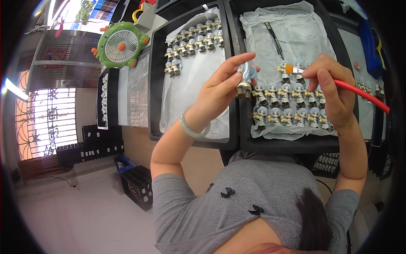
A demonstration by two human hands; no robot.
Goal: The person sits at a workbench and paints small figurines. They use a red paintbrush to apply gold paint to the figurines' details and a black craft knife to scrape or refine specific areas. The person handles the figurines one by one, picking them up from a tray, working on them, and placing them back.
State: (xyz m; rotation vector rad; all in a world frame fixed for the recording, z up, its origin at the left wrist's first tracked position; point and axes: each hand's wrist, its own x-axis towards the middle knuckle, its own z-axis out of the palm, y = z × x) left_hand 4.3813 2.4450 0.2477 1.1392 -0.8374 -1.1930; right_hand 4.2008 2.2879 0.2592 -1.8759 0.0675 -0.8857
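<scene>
My left hand (220, 86) grips a small figurine (246, 80) with pale blue hair, a white outfit and dark legs, raised above the edge between two black trays. Its fingers and thumb close round the figurine's sides. In my right hand (332, 80) is a red-handled brush (359, 91), its orange-brown bristles pointing left toward the held figurine but apart from it. Under the right hand, rows of similar figurines (286, 94) stand on white paper in the right tray (243, 134). Part of their back row is hidden by the brush and that hand.
The left tray (155, 84) holds more figurines (196, 38) toward its back. Black tweezers (275, 41) lie on the right tray's paper. A green fan (122, 45) stands at the far left, and a blue object (372, 48) lies at the right. Black crates (137, 184) sit on the floor.
</scene>
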